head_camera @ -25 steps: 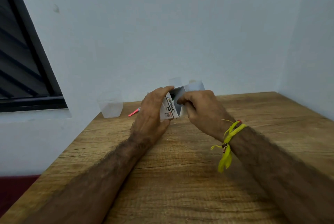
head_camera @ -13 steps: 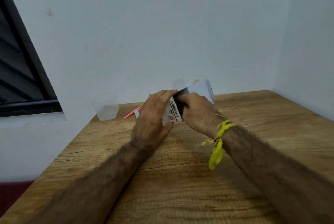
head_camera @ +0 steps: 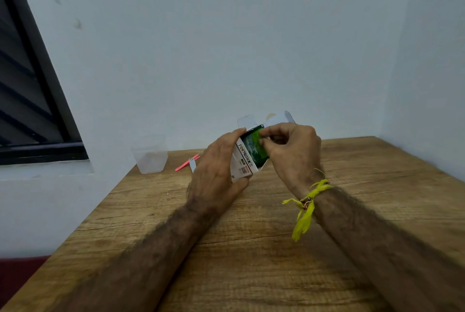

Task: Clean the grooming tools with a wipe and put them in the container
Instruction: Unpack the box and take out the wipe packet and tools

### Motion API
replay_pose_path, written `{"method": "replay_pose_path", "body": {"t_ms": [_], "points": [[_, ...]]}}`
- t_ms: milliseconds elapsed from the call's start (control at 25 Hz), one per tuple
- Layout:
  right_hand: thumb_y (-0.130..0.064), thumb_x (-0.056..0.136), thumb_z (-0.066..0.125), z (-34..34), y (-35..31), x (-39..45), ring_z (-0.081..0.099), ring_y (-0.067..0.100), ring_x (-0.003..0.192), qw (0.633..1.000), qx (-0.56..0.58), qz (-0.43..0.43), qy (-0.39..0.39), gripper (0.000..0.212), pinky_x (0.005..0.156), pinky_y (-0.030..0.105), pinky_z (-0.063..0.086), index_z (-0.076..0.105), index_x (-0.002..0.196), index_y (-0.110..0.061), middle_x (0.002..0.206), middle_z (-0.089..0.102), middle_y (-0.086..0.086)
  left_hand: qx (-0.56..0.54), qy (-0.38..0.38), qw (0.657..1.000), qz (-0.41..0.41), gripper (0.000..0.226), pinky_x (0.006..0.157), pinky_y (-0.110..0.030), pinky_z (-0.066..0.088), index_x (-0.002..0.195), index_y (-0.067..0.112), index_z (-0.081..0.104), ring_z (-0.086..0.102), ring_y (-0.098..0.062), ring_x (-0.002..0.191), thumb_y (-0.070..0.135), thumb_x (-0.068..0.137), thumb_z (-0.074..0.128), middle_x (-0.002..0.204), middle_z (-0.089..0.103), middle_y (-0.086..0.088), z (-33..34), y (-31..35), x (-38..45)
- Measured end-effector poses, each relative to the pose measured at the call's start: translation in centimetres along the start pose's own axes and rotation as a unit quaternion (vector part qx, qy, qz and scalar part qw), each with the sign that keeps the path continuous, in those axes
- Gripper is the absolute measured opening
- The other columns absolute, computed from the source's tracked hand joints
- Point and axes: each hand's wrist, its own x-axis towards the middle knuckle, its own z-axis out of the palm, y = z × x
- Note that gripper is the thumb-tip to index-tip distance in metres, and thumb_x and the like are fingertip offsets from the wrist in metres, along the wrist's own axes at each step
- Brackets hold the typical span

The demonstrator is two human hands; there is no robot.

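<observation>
Two hands are engaged on one small white printed cardboard box (head_camera: 245, 160), held above the wooden table (head_camera: 251, 248). The left hand (head_camera: 216, 173) grips the box body; the right hand (head_camera: 292, 150) has its fingers (head_camera: 264, 135) pinched on a green packet (head_camera: 254, 146) at the opened end, possibly the wipe. The clear plastic container (head_camera: 150, 158) and slim pink grooming tool (head_camera: 187, 162) lie apart at the table's far edge. Risk: a tight fit may tear the packet or jerk the box loose.
</observation>
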Motion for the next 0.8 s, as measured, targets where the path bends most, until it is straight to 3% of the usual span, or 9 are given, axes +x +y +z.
{"method": "replay_pose_path", "body": {"t_ms": [80,200,360,440,520,640,800], "points": [[-0.011,0.074,0.078,0.0,-0.1,0.0,0.067,-0.003,0.068,1.000,0.022,-0.009,0.016,0.018,0.064,0.014,0.055,0.075,0.075,-0.028,0.067,0.069,-0.017,0.007,-0.001,1.000,-0.004,0.099,0.092,-0.032,0.051,0.150,0.027,0.031,0.050,-0.013,0.118,0.018,0.067,0.085,0.136,0.053,0.000,0.1,-0.1,0.0],[-0.012,0.077,0.077,-0.9,-0.9,0.6,0.068,0.004,0.066,0.995,0.057,-0.032,0.073,0.018,0.060,0.018,0.055,0.072,0.076,-0.029,0.070,0.070,-0.014,0.013,0.014,0.999,-0.042,0.101,0.091,-0.032,0.050,0.151,0.029,0.028,0.046,-0.004,0.114,0.024,0.069,0.086,0.133,0.051,0.003,0.1,-0.8,0.1],[-0.008,0.081,0.073,-2.7,-1.8,2.3,0.069,0.016,0.061,0.965,0.200,-0.022,0.166,0.009,0.042,0.026,0.052,0.074,0.083,-0.016,0.077,0.071,-0.004,-0.005,0.034,0.996,-0.088,0.099,0.096,-0.033,0.049,0.152,0.029,0.027,0.043,-0.002,0.116,0.032,0.074,0.086,0.137,0.049,0.003,-0.3,-1.4,0.2],[-0.002,0.083,0.071,-3.1,-1.4,3.2,0.070,0.014,0.062,0.945,0.256,-0.003,0.202,0.007,0.049,0.028,0.057,0.073,0.086,-0.008,0.079,0.069,-0.002,-0.034,0.029,0.993,-0.105,0.101,0.099,-0.041,0.052,0.154,0.029,0.024,0.047,-0.008,0.122,0.036,0.074,0.085,0.141,0.049,0.003,-0.5,-1.2,0.3],[0.003,0.084,0.068,-3.3,-0.5,3.8,0.071,0.011,0.064,0.940,0.262,0.020,0.219,0.008,0.061,0.029,0.061,0.072,0.089,-0.003,0.077,0.068,-0.001,-0.074,0.024,0.990,-0.120,0.110,0.096,-0.040,0.053,0.157,0.031,0.015,0.051,-0.012,0.124,0.046,0.072,0.085,0.142,0.050,0.002,-0.5,-0.7,0.5],[0.003,0.086,0.063,-3.0,1.4,3.9,0.072,0.005,0.064,0.964,0.170,0.040,0.199,0.015,0.062,0.024,0.059,0.075,0.090,-0.006,0.078,0.072,0.002,-0.102,0.020,0.985,-0.137,0.118,0.090,-0.031,0.050,0.158,0.035,0.008,0.052,-0.009,0.123,0.058,0.068,0.081,0.141,0.052,0.004,-0.6,0.2,0.6],[-0.003,0.085,0.062,-2.0,2.5,3.5,0.072,0.006,0.067,0.988,0.102,0.064,0.093,0.019,0.069,0.031,0.062,0.078,0.090,-0.013,0.080,0.075,0.001,-0.043,0.016,0.996,-0.079,0.096,0.094,-0.035,0.052,0.151,0.030,0.032,0.046,-0.005,0.120,0.038,0.072,0.086,0.138,0.050,0.004,-0.4,0.2,0.3]]}}
